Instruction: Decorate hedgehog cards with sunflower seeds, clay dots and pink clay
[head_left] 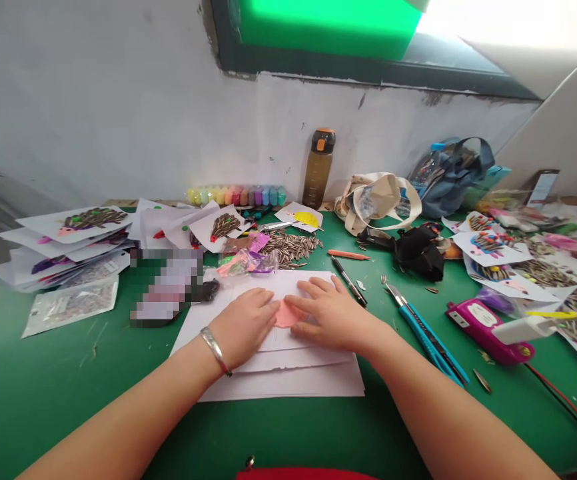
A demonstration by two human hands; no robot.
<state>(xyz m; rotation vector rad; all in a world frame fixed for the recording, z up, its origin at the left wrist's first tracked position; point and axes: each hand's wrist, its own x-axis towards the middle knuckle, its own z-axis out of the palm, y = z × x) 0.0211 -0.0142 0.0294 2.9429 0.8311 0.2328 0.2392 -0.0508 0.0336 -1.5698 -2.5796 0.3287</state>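
A flat, roundish patch of pink modelling clay [287, 315] lies on the top sheet of a stack of white paper [288, 385]. My left hand [249, 325] rests on the paper, its fingers stretched out and its fingertips touching the left edge of the clay. From the other side, my right hand [332, 315] lies over the clay's right edge with its fingers spread. A faint drawn line shows on the paper just below the clay. Parts of the patch are hidden under my fingers.
Sunflower seeds [293, 249] lie behind the paper, beside clay packets [248, 261]. A black pen [349, 282], blue tweezers [431, 343] and a magenta glue gun-like device [491, 332] are to the right. Seed pictures [93, 223] are stacked left. A bottle [318, 170] stands behind.
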